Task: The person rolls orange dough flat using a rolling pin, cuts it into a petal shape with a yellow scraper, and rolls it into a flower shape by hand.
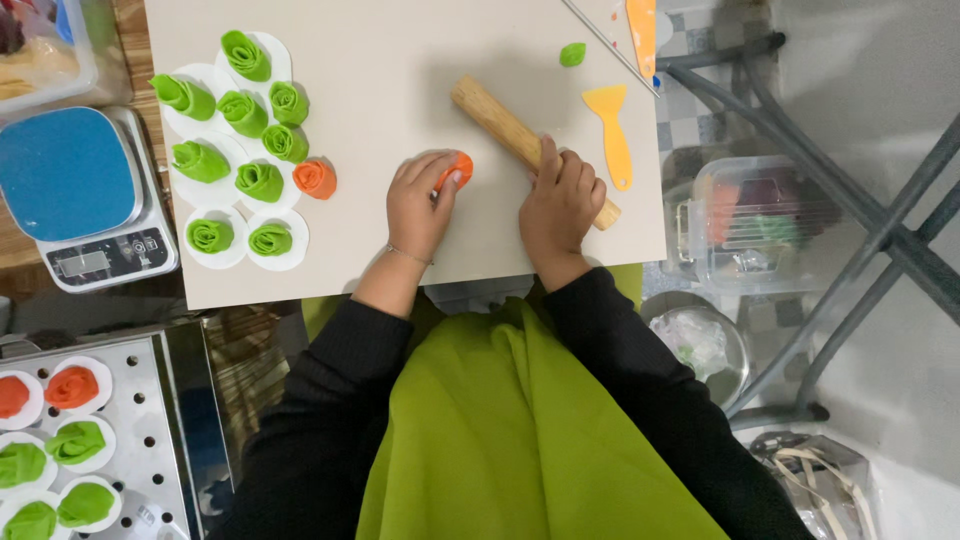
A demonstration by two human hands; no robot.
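Orange dough piece (457,170) is pinched by the left hand (420,205) on the tabletop (400,80); a wooden rolling pin (500,125) is gripped by the right hand (560,205), kept ready alongside.

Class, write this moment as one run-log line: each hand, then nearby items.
left hand: on orange dough piece | right hand: on wooden rolling pin | nearby: yellow scraper, green dough roses

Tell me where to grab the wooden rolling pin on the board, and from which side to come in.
Grip the wooden rolling pin on its bare upper-left half, coming down from above with fingers across its width. It lies flat and diagonal on the beige board; the right hand already covers its lower-right end. The left hand rests on an orange dough piece close by, so the far end probably has more room.
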